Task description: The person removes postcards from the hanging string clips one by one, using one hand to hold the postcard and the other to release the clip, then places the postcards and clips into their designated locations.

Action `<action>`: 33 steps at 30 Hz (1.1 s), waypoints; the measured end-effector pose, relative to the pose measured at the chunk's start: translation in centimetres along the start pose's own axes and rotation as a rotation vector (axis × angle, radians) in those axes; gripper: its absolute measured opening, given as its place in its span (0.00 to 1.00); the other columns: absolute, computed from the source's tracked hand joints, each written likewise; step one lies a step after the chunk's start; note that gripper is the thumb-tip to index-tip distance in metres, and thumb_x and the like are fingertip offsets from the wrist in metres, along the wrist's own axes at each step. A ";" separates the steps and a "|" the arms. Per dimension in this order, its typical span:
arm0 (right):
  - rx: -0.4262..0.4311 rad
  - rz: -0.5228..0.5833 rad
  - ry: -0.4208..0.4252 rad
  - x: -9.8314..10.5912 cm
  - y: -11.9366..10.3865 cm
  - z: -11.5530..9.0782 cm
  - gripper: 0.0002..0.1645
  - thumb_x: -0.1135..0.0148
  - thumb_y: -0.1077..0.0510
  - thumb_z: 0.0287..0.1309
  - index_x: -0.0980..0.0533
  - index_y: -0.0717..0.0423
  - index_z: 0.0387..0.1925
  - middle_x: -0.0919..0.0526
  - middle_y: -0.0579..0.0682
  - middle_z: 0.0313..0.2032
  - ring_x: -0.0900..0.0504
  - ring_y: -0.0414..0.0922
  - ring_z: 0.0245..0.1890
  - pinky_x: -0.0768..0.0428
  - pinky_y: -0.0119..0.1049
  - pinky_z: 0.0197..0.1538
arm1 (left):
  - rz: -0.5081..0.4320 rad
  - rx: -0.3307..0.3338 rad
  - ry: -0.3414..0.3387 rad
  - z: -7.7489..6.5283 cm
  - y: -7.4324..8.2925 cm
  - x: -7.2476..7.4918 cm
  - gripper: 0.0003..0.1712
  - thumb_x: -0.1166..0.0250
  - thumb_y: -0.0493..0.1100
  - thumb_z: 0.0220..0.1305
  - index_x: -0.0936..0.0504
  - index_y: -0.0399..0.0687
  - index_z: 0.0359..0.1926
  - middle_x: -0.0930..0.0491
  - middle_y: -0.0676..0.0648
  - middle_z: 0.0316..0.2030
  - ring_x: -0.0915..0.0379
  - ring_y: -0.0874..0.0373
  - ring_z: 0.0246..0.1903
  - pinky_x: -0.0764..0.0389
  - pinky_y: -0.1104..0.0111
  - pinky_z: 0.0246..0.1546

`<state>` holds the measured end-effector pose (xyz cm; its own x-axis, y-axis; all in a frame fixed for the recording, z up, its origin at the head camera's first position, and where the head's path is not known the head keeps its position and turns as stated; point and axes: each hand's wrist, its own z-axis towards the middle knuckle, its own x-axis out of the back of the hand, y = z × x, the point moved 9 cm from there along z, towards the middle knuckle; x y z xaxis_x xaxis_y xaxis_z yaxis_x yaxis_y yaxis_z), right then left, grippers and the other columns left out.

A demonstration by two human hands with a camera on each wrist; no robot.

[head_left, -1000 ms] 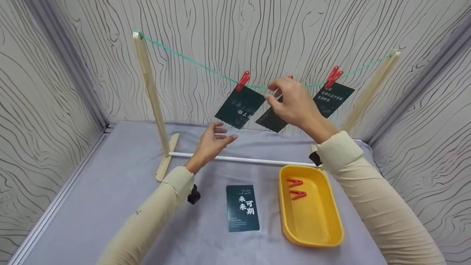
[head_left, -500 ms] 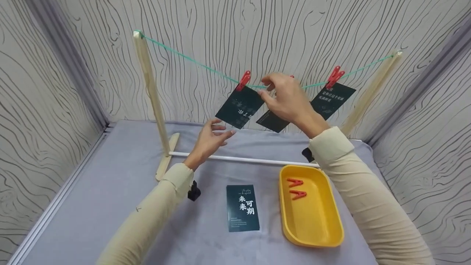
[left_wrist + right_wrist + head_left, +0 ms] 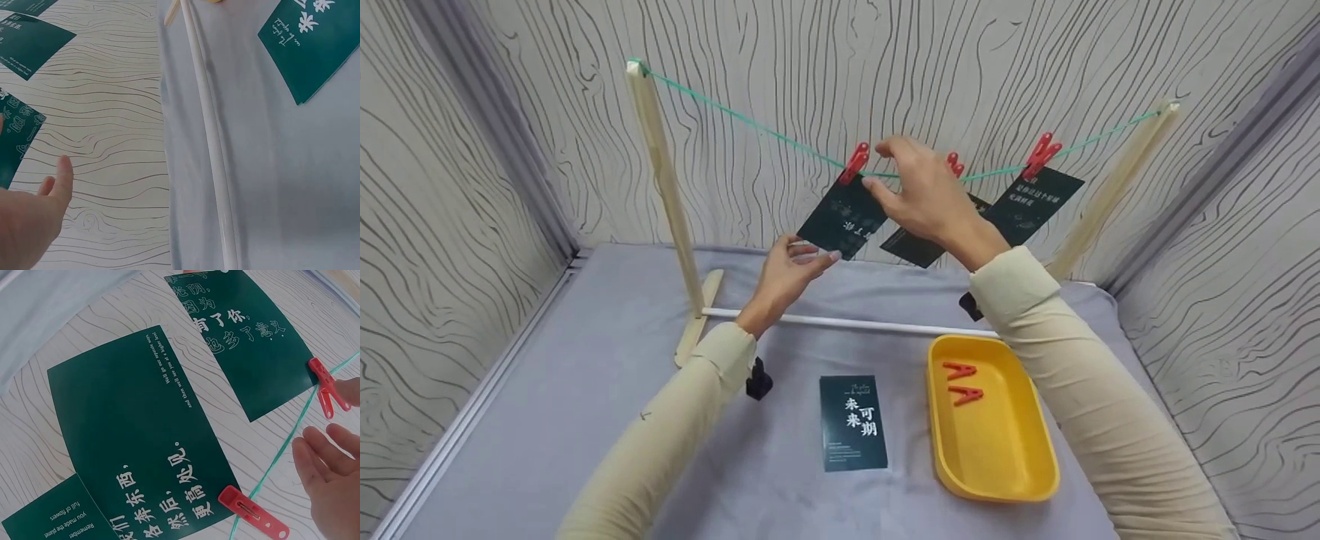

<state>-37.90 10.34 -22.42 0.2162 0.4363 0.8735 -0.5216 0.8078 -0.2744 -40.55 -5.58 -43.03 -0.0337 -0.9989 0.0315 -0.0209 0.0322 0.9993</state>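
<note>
Three dark green printed cards hang from a green cord by red clothespins. My left hand is at the lower corner of the left card, its thumb and fingers spread beside that corner. In the left wrist view, part of this hand shows beneath the card. My right hand is up by the left clothespin. The right wrist view has one digit overlapping the handle of this clothespin, the other fingers loosely bent and apart from it. The middle card is partly behind my right hand.
Wooden posts hold the cord, joined low down by a white rod. On the grey cloth lie a stack of green cards and a yellow tray with two red clothespins. A patterned wall stands behind.
My right hand has moved left along the cord, from the middle card to the left clothespin. My left hand has risen slightly to the left card's lower corner.
</note>
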 end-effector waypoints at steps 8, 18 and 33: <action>-0.046 -0.006 -0.035 -0.7 0.3 0.3 0.35 0.41 0.44 0.66 0.36 0.57 0.67 0.26 0.56 0.65 0.28 0.52 0.67 0.30 0.48 0.70 | -0.182 0.038 -0.006 0.1 0.1 -0.6 0.52 0.23 0.45 0.52 0.43 0.42 0.71 0.31 0.39 0.62 0.24 0.49 0.58 0.19 0.64 0.56; -0.068 -0.009 -0.091 -1.2 0.5 0.8 0.36 0.42 0.43 0.67 0.37 0.56 0.68 0.26 0.56 0.64 0.27 0.53 0.66 0.28 0.50 0.68 | -0.347 0.014 -0.053 0.7 1.4 -1.1 0.40 0.27 0.34 0.55 0.37 0.42 0.66 0.27 0.37 0.57 0.21 0.47 0.54 0.19 0.58 0.56; -0.084 0.124 -0.109 -1.8 0.9 1.7 0.32 0.47 0.43 0.70 0.37 0.51 0.69 0.24 0.52 0.64 0.27 0.49 0.66 0.28 0.47 0.69 | -0.461 -0.009 -0.083 0.9 1.6 -1.8 0.24 0.32 0.31 0.60 0.30 0.41 0.55 0.23 0.37 0.52 0.18 0.50 0.49 0.16 0.59 0.50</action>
<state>-40.13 9.61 -23.53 0.0615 0.4931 0.8678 -0.4674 0.7824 -0.4115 -41.43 -3.75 -41.49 -0.1029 -0.9029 -0.4173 -0.0438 -0.4150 0.9088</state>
